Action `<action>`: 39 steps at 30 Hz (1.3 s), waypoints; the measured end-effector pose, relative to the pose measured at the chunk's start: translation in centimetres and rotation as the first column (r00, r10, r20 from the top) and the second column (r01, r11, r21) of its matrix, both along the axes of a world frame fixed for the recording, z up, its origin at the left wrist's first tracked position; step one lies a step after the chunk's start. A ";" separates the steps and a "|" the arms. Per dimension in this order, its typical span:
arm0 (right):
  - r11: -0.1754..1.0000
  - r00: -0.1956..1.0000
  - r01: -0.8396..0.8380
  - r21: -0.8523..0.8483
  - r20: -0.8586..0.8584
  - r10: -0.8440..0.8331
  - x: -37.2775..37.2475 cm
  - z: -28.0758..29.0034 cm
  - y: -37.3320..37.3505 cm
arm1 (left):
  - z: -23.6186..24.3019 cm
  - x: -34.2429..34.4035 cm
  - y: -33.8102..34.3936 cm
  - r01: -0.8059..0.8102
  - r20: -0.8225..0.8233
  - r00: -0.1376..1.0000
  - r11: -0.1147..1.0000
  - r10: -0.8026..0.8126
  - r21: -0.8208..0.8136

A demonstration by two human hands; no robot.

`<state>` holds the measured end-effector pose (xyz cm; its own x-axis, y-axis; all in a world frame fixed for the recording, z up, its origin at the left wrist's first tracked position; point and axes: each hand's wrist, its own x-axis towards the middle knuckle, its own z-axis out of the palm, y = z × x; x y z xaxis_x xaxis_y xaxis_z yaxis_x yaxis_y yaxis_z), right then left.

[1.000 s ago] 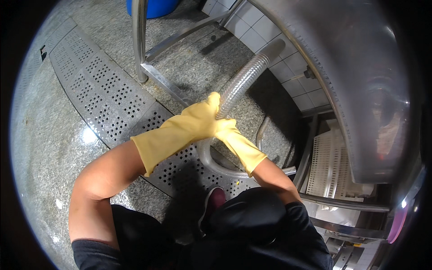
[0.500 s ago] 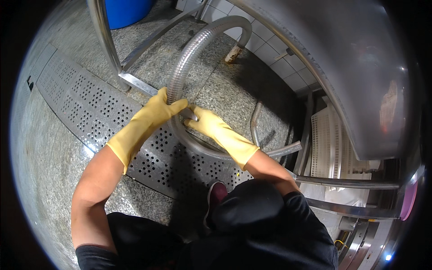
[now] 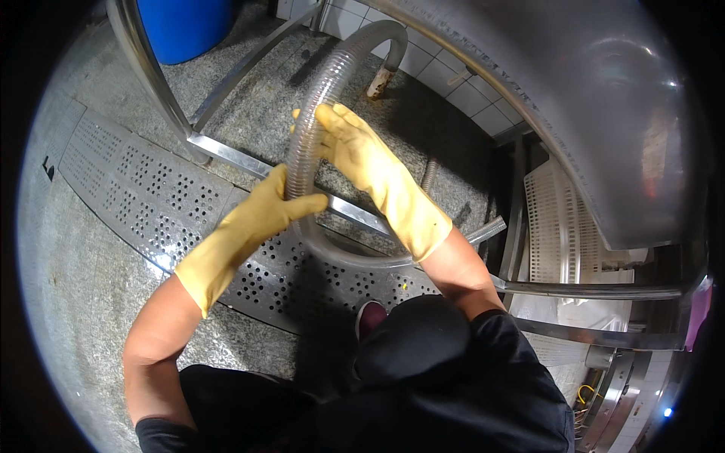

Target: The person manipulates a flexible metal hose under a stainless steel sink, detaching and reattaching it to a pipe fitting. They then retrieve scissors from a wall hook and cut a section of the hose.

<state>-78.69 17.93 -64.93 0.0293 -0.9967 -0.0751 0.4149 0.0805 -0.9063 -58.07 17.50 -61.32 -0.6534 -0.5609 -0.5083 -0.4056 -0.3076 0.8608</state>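
A large steel vessel (image 3: 604, 113) fills the upper right, carried on a steel frame (image 3: 226, 147) whose legs and crossbar stand on the stone floor (image 3: 68, 302). A perforated drain cover (image 3: 151, 204) runs as a curved band across the floor below the frame, placed to take runoff from the work area. A blue drum (image 3: 185, 26) stands at the top left, well apart from the hands. A white slotted tray (image 3: 547, 219) leans upright beside the vessel. The clear ribbed hose (image 3: 317, 98) rises from the tiled wall, arcs over the crossbar and loops down toward the cover; both hands wear yellow gloves to keep a dry grip. The left hand (image 3: 268, 208) clamps the hose low on the arc, fingers wrapped around it and thumb across the front, steadying the loop. The right hand (image 3: 359, 147) lies against the hose higher up, fingers extended and close together, pressing on its side and not closed round it.
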 end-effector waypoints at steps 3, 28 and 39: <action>0.980 0.995 0.101 0.170 -0.034 -0.097 4.1 4.1 0.7 | -4.0 0.0 -0.2 0.030 -0.159 0.987 1.000 -0.031 -0.009; 0.787 0.477 0.584 0.200 -0.869 -0.133 -18.8 -11.2 9.4 | -8.7 1.7 1.5 0.168 -0.159 0.978 0.965 -0.137 0.200; 0.392 0.110 0.681 0.619 -0.615 0.781 -22.3 -18.9 14.6 | -10.6 2.6 0.6 0.213 -0.178 0.969 0.941 -0.170 0.261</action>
